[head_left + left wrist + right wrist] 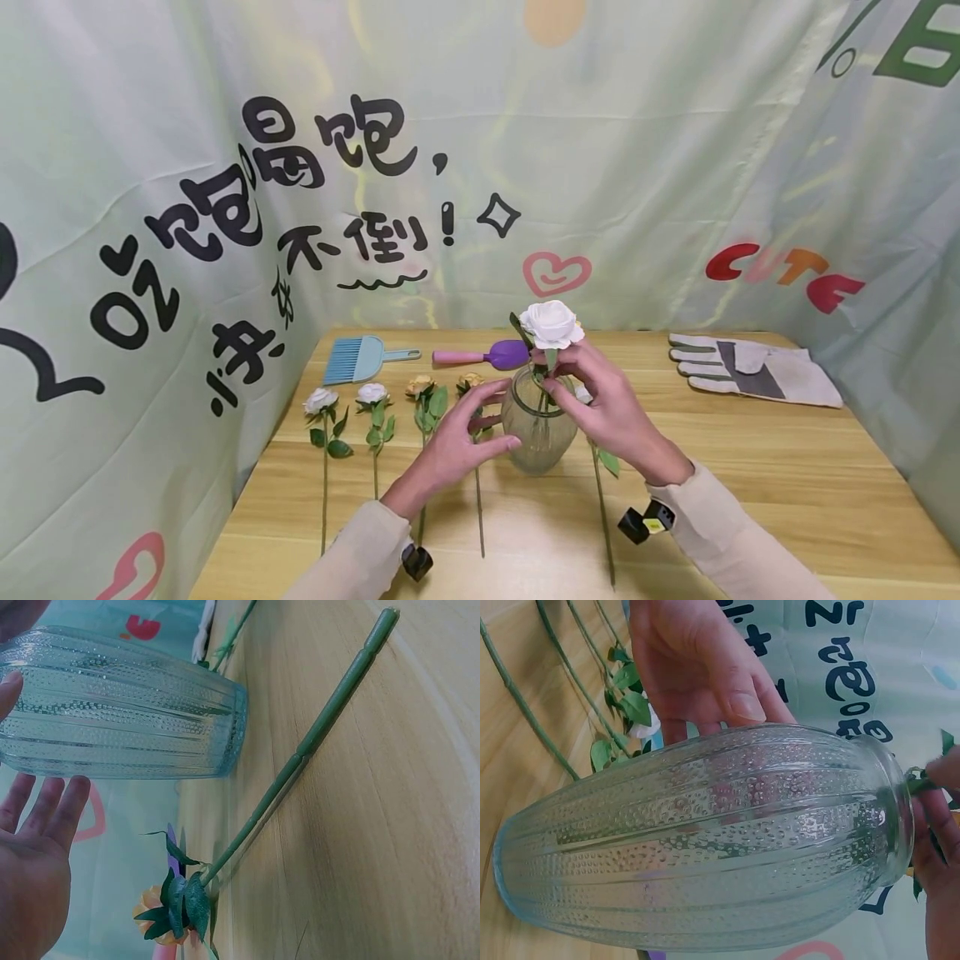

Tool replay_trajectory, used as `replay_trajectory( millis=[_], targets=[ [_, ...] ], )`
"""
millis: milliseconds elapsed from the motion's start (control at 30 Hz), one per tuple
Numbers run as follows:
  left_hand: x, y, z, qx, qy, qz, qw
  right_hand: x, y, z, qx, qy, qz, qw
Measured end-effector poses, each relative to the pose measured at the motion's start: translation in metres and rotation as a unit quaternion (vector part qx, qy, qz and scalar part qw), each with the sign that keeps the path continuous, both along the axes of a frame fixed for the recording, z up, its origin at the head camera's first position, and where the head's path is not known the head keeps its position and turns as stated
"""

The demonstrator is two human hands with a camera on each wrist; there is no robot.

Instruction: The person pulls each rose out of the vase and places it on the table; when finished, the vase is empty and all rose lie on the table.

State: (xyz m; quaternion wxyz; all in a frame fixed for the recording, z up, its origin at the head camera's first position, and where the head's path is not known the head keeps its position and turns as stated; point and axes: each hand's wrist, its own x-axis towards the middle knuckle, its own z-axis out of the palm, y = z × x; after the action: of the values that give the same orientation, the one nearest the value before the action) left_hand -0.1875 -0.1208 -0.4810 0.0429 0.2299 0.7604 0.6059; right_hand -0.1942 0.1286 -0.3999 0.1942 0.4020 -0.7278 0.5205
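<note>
A ribbed clear glass vase [538,446] stands upright on the wooden table. My left hand [457,433] holds its left side, thumb in front and fingers behind; in the left wrist view the fingertips [71,796] are right at the glass. Above the vase mouth is a white artificial rose [552,323], upright, with a green leaf beside the bloom. My right hand [611,404] pinches its stem just over the rim, and the fingers partly hide it. Stems show through the glass, and a bit of yellow peeks out behind the white bloom.
Left of the vase lie white roses [321,402] and yellow roses [420,387]; another rose stem [603,517] lies right. Behind are a blue dustpan-and-brush set [367,358], a purple-and-pink trowel [507,355] and grey-white gloves [757,371]. A printed curtain [637,183] surrounds the table.
</note>
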Motion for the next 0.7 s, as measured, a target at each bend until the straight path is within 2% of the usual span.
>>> replay_trajectory(
  millis=[100, 233, 500, 700],
  targets=[
    [0.000, 0.000, 0.000, 0.000, -0.003, 0.000, 1.0000, 0.000, 0.001, 0.002, -0.024, -0.021, 0.021, 0.9993],
    [0.001, 0.000, 0.000, 0.000, -0.004, 0.000, 1.0000, 0.001, 0.003, 0.004, -0.041, -0.042, 0.027, 0.9979],
    [0.002, 0.000, 0.001, 0.001, -0.009, 0.000, 1.0000, 0.001, 0.007, 0.010, -0.071, -0.026, 0.026, 0.9968],
    [0.004, -0.001, 0.002, 0.003, -0.018, 0.003, 0.9998, 0.003, 0.011, 0.020, -0.110, -0.036, 0.012, 0.9932]
  ],
)
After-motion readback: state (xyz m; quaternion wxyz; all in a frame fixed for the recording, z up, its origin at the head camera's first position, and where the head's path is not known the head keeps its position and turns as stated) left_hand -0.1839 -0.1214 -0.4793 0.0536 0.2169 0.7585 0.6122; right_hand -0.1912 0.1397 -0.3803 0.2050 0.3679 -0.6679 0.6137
